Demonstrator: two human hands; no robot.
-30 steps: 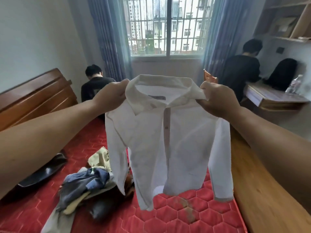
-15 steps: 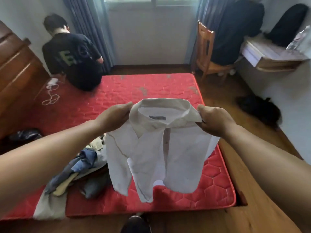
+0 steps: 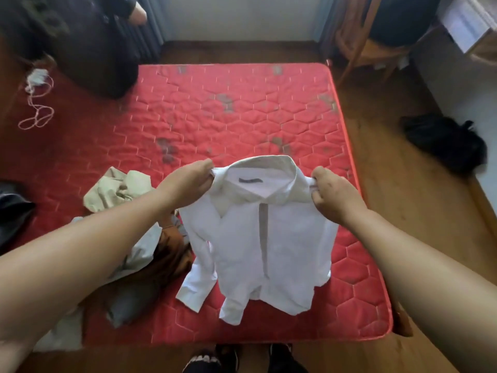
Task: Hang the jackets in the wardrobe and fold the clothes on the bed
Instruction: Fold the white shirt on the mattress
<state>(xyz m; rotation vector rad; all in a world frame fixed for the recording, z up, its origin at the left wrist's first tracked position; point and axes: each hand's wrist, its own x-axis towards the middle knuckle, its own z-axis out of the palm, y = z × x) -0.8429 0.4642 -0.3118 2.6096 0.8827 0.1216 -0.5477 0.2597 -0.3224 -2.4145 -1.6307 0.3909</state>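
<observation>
A white long-sleeved shirt point(image 3: 285, 251) lies front up on the near right part of the red mattress point(image 3: 242, 117), collar away from me, sleeves bunched at its lower edge. My left hand point(image 3: 185, 184) pinches its left shoulder by the collar. My right hand point(image 3: 330, 192) pinches the right shoulder. A heap of unfolded clothes point(image 3: 129, 238) in beige, brown and grey lies just left of the shirt, partly under my left forearm.
A person in black point(image 3: 88, 41) sits at the mattress's far left corner, with a white cable point(image 3: 36, 103) beside them. A wooden chair point(image 3: 368, 47) stands past the far right corner. A black bag point(image 3: 443, 141) lies on the wooden floor at right. My feet point(image 3: 242, 359) stand at the bed's near edge.
Both hands lowered the shirt from hanging in the air down onto the mattress, where its body now rests. My view tilted downward from the window to the bed.
</observation>
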